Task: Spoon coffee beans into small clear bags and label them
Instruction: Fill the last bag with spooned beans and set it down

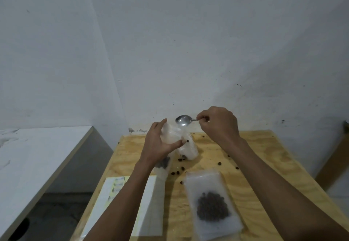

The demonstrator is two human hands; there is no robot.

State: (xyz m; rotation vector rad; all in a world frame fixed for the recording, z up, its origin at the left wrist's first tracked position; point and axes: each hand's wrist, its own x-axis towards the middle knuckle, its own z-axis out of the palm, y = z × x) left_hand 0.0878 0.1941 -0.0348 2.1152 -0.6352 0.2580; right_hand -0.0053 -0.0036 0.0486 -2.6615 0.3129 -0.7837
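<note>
- Holding a small clear bag [174, 137] up over the tabletop [251, 157] in the left hand [160, 142], grip curled round it.
- Pinching a shiny, empty spoon [182, 121] in the right hand [217, 125], just above the bag.
- Lying flat nearby: a filled bag [211, 205] of dark beans, loose beans [180, 170], a label sheet [120, 189], writing too blurry to read.

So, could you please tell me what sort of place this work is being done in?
Probably a plain back room or makeshift workspace, not a kitchen: a bare plywood table set against a scuffed, unpainted-looking wall, with loose coffee beans scattered on it and a filled bag.
</note>
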